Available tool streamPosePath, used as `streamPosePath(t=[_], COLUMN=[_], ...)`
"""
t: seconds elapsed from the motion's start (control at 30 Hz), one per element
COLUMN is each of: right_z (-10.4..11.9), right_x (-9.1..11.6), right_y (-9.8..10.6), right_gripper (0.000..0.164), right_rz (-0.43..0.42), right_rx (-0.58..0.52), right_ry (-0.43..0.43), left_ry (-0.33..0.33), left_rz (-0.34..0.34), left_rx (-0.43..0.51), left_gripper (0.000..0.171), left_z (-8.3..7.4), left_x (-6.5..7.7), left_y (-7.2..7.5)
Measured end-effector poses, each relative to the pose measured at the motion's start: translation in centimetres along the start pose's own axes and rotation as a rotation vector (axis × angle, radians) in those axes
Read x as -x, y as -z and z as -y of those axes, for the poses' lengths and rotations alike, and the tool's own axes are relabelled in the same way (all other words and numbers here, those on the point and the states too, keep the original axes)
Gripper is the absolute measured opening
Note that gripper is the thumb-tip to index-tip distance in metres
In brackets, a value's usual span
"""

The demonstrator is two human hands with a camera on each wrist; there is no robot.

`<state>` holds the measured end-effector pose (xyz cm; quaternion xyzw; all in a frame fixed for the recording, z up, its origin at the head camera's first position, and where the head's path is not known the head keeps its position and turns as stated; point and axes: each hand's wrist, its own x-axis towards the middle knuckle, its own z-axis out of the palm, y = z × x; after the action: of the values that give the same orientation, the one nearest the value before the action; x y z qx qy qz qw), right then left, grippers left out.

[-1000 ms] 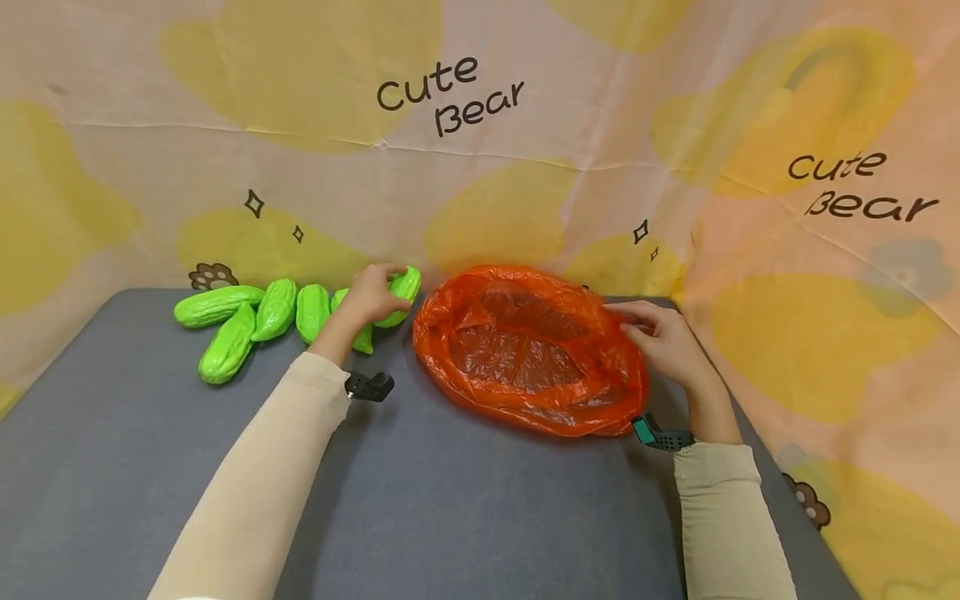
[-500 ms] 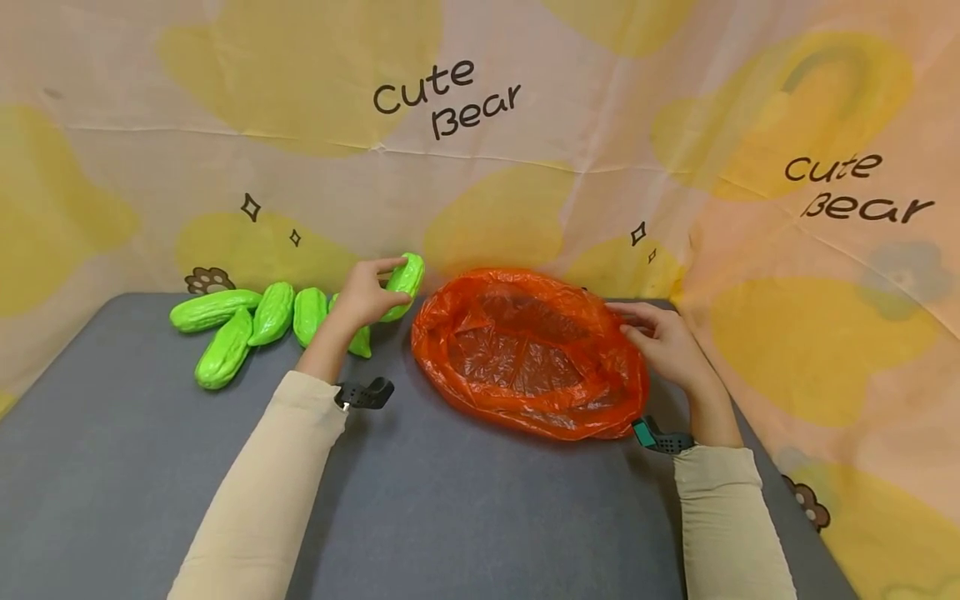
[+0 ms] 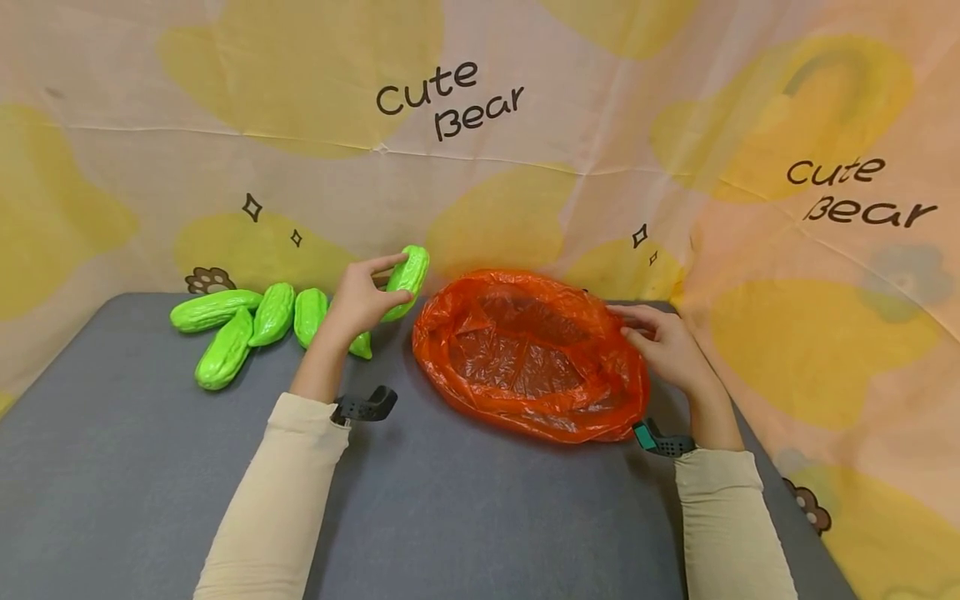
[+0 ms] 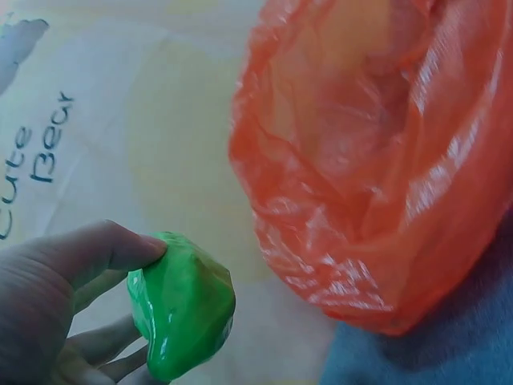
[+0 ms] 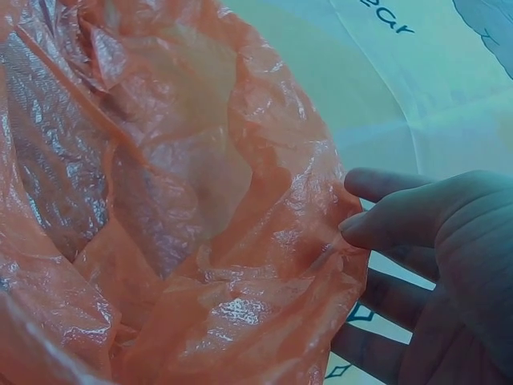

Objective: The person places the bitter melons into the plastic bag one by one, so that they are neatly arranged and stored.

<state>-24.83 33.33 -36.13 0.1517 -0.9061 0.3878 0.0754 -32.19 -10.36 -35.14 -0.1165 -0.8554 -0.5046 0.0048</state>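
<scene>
My left hand (image 3: 354,302) holds a bright green, ridged bitter melon (image 3: 411,271) between thumb and fingers, raised above the table just left of the bag. In the left wrist view the held melon (image 4: 184,309) has its pointed end toward the camera. An orange-red plastic bag (image 3: 517,408) stands with its mouth spread open and its rim rolled outward. At the bag's right side my right hand (image 3: 671,350) pinches the rim; in the right wrist view the thumb (image 5: 361,228) lies against the film.
Several more green bitter melons, among them one lying across (image 3: 213,310) and one in front (image 3: 225,350), rest at the back left of the grey table (image 3: 480,517). One is partly hidden behind my left hand. A printed cloth (image 3: 315,183) rises along the back and right.
My left hand has lifted the bitter melon up from the table beside the others, slightly to the right. The right hand and the bag stay where they were.
</scene>
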Motion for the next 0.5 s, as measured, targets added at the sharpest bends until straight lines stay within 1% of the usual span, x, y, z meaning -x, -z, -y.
streamPosePath(t=[0.17,0.27,0.37,0.5], right_z=[0.0,0.1,0.2,0.2], right_x=[0.0,0.0,0.0,0.0], right_y=[-0.1,-0.1,-0.2,-0.1], right_gripper=[0.037,0.037,0.038,0.038], right_rz=[-0.001,-0.001,0.0,0.0], right_rx=[-0.003,-0.001,0.002,0.023], right_ry=[0.002,0.004,-0.002,-0.013], left_ry=[-0.027,-0.047,-0.057,-0.064], left_rz=[-0.002,0.009,0.034,0.084], left_rx=[0.056,0.089,0.109,0.12], left_gripper=[0.06,0.06,0.061,0.061], left_z=[-0.9,-1.3,-1.6,-1.7], left_x=[0.9,1.6,2.0,2.1], left_y=[-0.3,-0.6,-0.9,-1.2])
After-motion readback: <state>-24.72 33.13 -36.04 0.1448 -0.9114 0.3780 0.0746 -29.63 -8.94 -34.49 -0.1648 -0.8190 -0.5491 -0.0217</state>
